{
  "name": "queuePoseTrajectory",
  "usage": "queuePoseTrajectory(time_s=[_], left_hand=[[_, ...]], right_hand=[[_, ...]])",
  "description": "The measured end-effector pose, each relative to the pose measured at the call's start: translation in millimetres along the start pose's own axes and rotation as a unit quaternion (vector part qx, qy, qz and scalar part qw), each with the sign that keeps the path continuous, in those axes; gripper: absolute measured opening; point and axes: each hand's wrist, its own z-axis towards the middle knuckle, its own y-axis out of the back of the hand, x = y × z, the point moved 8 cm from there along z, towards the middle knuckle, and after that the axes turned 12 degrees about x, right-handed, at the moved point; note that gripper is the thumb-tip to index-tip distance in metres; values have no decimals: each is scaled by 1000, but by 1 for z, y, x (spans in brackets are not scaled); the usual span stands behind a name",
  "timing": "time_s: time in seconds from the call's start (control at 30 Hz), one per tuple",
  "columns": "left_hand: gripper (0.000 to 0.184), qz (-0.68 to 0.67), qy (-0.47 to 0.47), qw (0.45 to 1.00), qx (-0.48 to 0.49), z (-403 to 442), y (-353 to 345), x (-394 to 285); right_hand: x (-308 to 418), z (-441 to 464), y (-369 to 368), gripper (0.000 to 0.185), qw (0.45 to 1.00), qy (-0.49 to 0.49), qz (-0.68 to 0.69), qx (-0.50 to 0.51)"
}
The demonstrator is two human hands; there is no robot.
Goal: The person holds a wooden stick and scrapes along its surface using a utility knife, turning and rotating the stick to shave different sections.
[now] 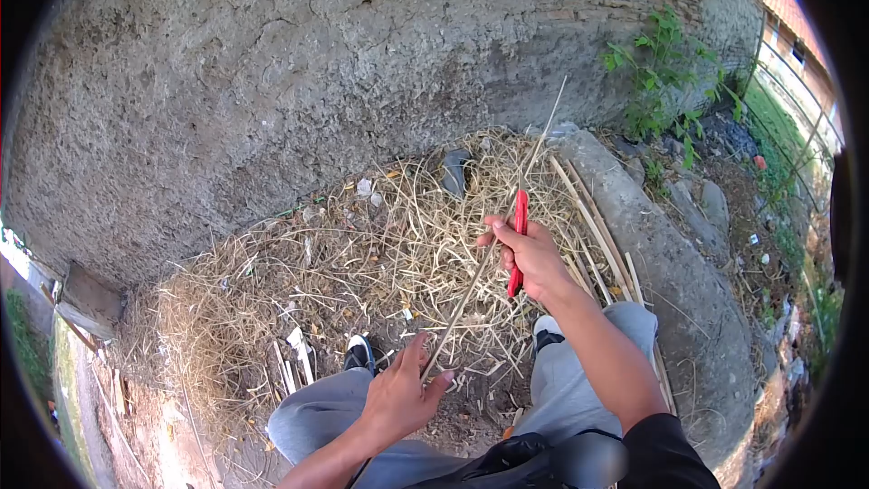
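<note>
A long thin strip (460,306), apparently split bamboo or wood, slants from my left hand up past my right hand to a tip near the wall. My left hand (401,396) is low in the middle, its thumb and fingers loosely around the strip's lower end. Higher and to the right, my right hand (532,258) is closed around a red-handled knife (521,208), whose blade points up towards the wall. The strip passes by the thumb and fingertips of this hand. Whether the blade touches the strip I cannot tell.
Pale shavings (453,254) cover the ground between my shoes and the rough wall (299,81). Several longer strips (597,226) lean beside a large stone slab (670,290) on the right. A dark object (455,172) lies among the shavings. A green plant (665,77) grows by the wall.
</note>
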Motion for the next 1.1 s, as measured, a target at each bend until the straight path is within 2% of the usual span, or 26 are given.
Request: queuePoseTrajectory(time_s=[0.13, 0.2, 0.3, 0.37, 0.4, 0.43, 0.47, 0.5, 0.53, 0.6, 0.63, 0.7, 0.73, 0.77, 0.8, 0.83, 0.9, 1.0, 1.03, 1.1], left_hand=[[33, -25, -8, 999, 44, 0, -9, 18], [32, -79, 46, 989, 119, 4, -22, 32], [34, -60, 74, 992, 83, 2, -18, 29], [35, -77, 70, 992, 76, 7, -18, 34], [36, -93, 62, 991, 71, 11, -19, 38], [36, -97, 65, 991, 67, 15, -20, 44], [36, -94, 39, 994, 44, 20, -18, 46], [36, -90, 13, 996, 21, 22, -14, 44], [36, -91, 17, 996, 17, 23, -12, 45], [36, -198, 21, 978, 58, 28, -17, 44], [36, -199, 22, 978, 59, 30, -21, 47], [37, -271, 38, 958, 80, 36, -31, 55], [37, -271, 36, 959, 79, 37, -30, 52], [36, -330, 62, 937, 97, 37, -32, 49], [35, -388, 86, 910, 115, 37, -34, 47], [35, -387, 84, 911, 114, 38, -32, 44], [28, -490, 83, 861, 106, 41, -32, 41], [19, -540, 82, 832, 98, 43, -29, 39], [19, -541, 82, 831, 96, 44, -29, 40], [17, -461, 62, 883, 65, 45, -23, 41]], right_hand=[[18, 13, 26, 23, 998, 33, 16, -50], [26, 17, 33, 24, 998, 31, 7, -49], [28, 19, 30, 26, 997, 29, -8, -65], [39, 7, 29, 31, 984, 63, -122, -111], [44, 1, 24, 36, 969, 89, -212, -96], [40, -6, 17, 36, 969, 89, -214, -90], [42, -16, 3, 35, 922, 110, -362, -85], [43, -25, -13, 34, 853, 130, -499, -78], [39, -33, -23, 34, 853, 130, -500, -73], [13, -40, -51, 29, 849, 67, -522, 37], [1, -40, -50, 29, 849, 65, -522, 38], [-11, -44, -67, 23, 781, 199, -586, 78], [-14, -47, -70, 20, 763, 211, -603, 99], [-14, -49, -73, 20, 762, 213, -603, 98], [-20, -48, -78, 22, 742, 186, -634, 116], [-25, -48, -82, 25, 719, 158, -663, 133], [-27, -52, -87, 28, 724, 167, -653, 146], [-21, -54, -87, 30, 754, 213, -611, 111], [-17, -53, -85, 30, 774, 203, -590, 109], [-11, -54, -85, 31, 793, 191, -569, 109]])
